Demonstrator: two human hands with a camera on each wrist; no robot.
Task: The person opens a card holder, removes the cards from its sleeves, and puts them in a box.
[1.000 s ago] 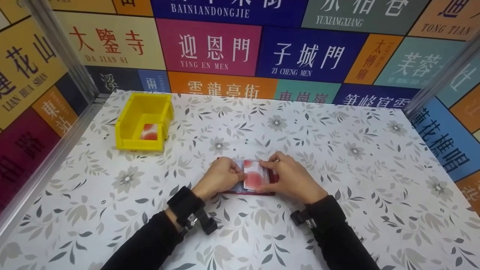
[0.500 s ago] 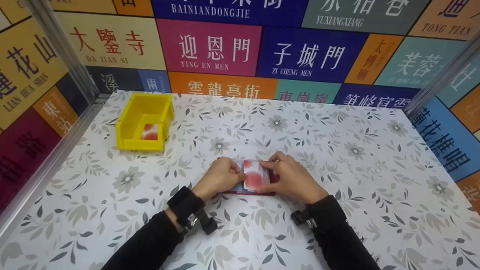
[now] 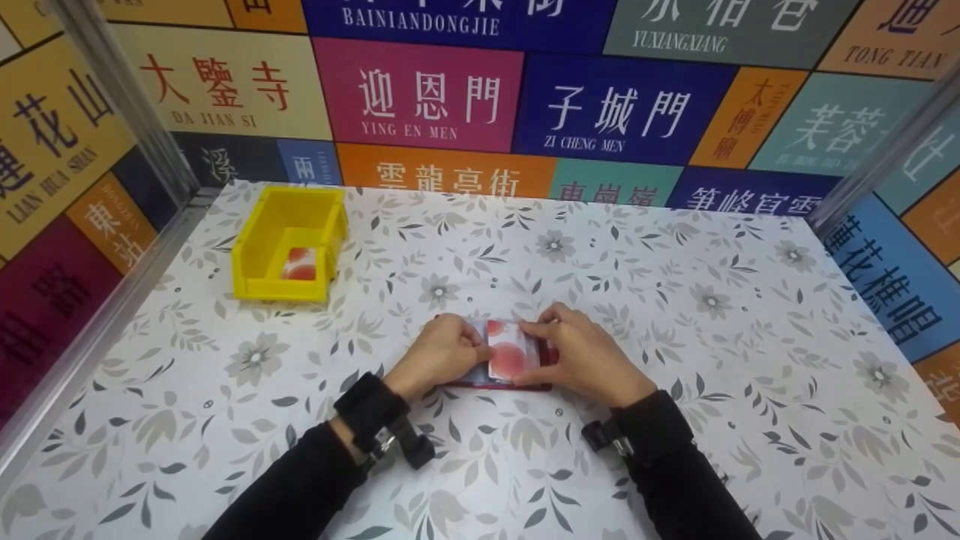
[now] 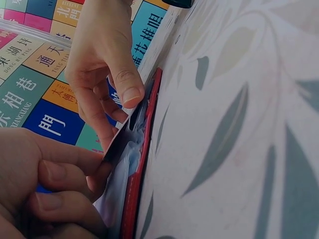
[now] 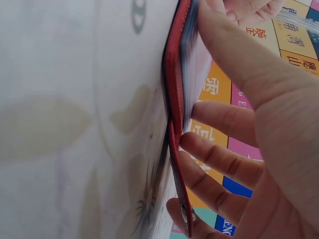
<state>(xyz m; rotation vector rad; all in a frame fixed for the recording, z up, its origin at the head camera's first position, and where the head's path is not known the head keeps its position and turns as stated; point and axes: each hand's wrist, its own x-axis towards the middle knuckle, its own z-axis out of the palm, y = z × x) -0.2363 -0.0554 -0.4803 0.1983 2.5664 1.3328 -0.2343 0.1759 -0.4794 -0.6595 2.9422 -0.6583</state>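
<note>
A small red card holder [image 3: 495, 387] with clear plastic sleeves lies open on the table between my hands. On its right half is a white card [image 3: 507, 354] with red circles. My left hand [image 3: 446, 349] pinches the card's left edge between thumb and fingers; in the left wrist view the card [image 4: 118, 142] stands tilted up from the sleeves. My right hand [image 3: 589, 356] grips the holder's right side, thumb at the near edge, forefinger at the far edge. In the right wrist view its other fingers spread beside the red cover [image 5: 173, 74] and its snap strap [image 5: 183, 201].
A yellow bin [image 3: 281, 289] stands at the back left, with another red-and-white card [image 3: 300, 264] inside. The tabletop [image 3: 675, 322] has a leaf-and-flower pattern. Behind it rises a wall [image 3: 420, 94] of coloured panels with lettering.
</note>
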